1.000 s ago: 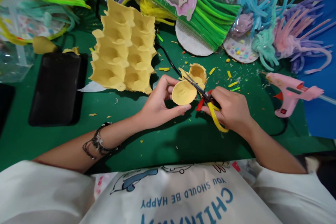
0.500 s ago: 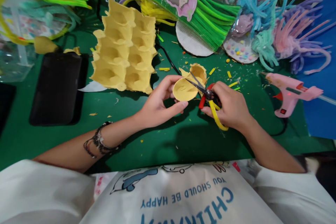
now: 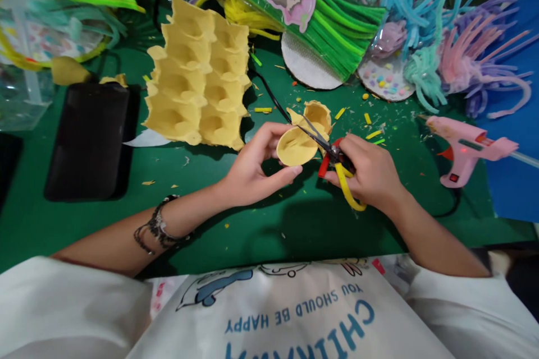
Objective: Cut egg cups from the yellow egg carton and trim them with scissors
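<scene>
Between the fingers and thumb of my left hand (image 3: pixel 263 165) is a yellow egg-carton cup (image 3: pixel 297 148), its rounded rim facing up toward me. My right hand (image 3: pixel 370 171) grips scissors (image 3: pixel 345 185) with red and yellow handles. Their blades are slightly apart and lie across the cup's upper right edge. Just behind the cup rests another torn yellow carton piece (image 3: pixel 319 115), partly covered by the blades. A larger yellow egg carton (image 3: pixel 200 76) with several hollows lies left of my hands.
A pink glue gun (image 3: pixel 458 148) with a lit red light sits at the right. At the left lies a black phone (image 3: pixel 88 143). Green pipe cleaners (image 3: pixel 337 28) in a pack and pastel bundles (image 3: pixel 458 56) line the back. Yellow scraps (image 3: pixel 263 110) dot the green table (image 3: pixel 236 230).
The cup has tilted slightly in my left hand, and its near rim sits a little lower. The scissors have shifted only slightly at its edge.
</scene>
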A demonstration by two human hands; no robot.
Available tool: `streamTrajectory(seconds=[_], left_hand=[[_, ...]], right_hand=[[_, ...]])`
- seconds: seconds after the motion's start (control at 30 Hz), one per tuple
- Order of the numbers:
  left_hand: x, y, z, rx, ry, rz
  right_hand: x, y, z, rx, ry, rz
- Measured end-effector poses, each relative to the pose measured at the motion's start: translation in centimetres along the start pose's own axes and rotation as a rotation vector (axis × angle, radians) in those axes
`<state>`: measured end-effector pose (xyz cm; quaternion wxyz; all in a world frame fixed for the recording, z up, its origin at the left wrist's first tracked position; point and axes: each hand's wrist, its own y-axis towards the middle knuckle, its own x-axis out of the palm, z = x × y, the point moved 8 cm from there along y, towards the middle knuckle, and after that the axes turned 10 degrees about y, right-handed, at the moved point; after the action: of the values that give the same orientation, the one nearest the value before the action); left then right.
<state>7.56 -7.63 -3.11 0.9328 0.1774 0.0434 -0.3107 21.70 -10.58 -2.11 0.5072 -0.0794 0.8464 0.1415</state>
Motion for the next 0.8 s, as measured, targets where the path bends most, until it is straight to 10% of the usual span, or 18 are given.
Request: streamTrajectory(seconds=[0.5,0.8], left_hand=[[-0.3,0.4,-0.3,-0.052,-0.003,-0.030],[-0.3,0.3,-0.2,-0.038,-0.010,-0.014]], right_hand=[[-1.1,0.1,0.3,0.010,0.207,0.099],[0.1,0.1,0.8,0.070,-0.035,-0.040]])
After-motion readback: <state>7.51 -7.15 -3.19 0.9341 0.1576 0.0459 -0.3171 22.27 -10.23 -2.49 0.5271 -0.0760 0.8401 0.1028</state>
